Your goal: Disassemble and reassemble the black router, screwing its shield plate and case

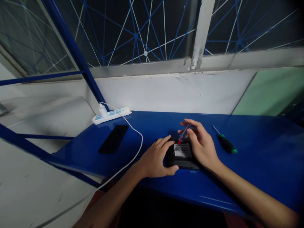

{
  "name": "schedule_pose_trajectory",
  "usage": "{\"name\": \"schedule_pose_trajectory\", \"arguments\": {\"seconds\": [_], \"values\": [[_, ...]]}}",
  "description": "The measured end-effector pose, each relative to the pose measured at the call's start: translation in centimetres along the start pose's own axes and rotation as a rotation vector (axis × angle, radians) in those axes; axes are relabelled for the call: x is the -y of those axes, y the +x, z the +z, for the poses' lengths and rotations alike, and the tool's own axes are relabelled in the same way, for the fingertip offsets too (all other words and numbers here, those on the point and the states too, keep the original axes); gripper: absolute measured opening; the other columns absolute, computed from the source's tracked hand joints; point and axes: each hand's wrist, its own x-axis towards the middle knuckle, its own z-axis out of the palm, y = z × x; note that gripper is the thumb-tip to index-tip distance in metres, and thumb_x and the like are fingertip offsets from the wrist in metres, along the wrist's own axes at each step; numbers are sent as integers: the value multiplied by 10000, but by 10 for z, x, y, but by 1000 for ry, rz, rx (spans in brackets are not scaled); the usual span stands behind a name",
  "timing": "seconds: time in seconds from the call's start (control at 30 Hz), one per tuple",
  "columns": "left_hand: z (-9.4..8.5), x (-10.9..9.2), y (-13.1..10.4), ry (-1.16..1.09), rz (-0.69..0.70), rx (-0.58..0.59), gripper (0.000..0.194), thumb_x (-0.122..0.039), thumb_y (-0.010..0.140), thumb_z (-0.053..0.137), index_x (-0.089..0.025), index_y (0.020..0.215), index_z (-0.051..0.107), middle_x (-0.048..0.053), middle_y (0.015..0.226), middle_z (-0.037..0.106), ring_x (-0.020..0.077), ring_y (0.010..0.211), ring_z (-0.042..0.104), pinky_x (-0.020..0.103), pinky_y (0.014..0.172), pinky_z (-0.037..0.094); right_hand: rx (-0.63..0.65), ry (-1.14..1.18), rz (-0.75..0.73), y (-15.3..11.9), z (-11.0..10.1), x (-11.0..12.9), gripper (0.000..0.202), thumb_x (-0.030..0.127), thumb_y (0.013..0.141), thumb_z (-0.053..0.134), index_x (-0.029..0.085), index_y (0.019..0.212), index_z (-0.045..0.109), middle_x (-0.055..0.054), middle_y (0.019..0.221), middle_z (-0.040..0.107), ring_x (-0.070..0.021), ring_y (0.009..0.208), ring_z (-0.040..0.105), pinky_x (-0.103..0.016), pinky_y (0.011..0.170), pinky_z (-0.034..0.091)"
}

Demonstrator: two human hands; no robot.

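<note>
A flat black device (184,164) with a white printed label (182,150) lies on the blue table. My left hand (156,157) holds its left end, fingers along the far edge and thumb at the near edge. My right hand (201,144) pinches a small screwdriver (183,135) with a clear purplish handle and a red collar. The screwdriver leans, its thin shaft pointing down to the device's left part beside the label. Whether the tip sits in a screw is too small to tell. The heel of my right hand rests by the device's right end.
A green and black screwdriver (225,142) lies right of my right hand. At the left are a black phone (113,139) and a white power strip (111,115) with a plug in it. A white cable (142,139) curves past my left forearm. Behind the blue table (261,152) stands a wall.
</note>
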Motion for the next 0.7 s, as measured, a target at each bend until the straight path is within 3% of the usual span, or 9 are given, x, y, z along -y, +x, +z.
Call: {"name": "schedule_pose_trajectory", "arguments": {"seconds": [0.2,0.33,0.57,0.7], "values": [[0,-1,-1,4,-24,7,815,-428,737,762,-152,1427,427,199,1581,350,362,1443,362,559,1181,303,-67,-88,-70,5,-1,-8,273,402,933,604,279,1175,636,-65,1111,618,-189,890,660,-353,722,585],[0,0,-2,-4,-27,-1,818,-423,745,763,-163,1439,417,188,1588,341,360,1449,353,556,1182,307,-67,-102,-50,5,-3,-8,272,391,935,607,277,1181,626,-49,1042,641,-176,810,664,-362,729,577],[1,1,-3,17,-23,2,830,-403,742,756,-131,1446,411,204,1587,339,356,1456,348,550,1199,279,25,50,20,3,-3,-2,298,375,1002,475,276,1264,575,-72,1236,654,-178,879,718,-390,825,586],[0,-1,-2,11,-48,23,829,-401,742,753,-136,1447,407,203,1591,333,356,1465,332,566,1192,283,-19,-41,-56,5,-3,-6,269,404,952,579,276,1183,628,-62,1089,646,-197,898,693,-359,760,578]]}}
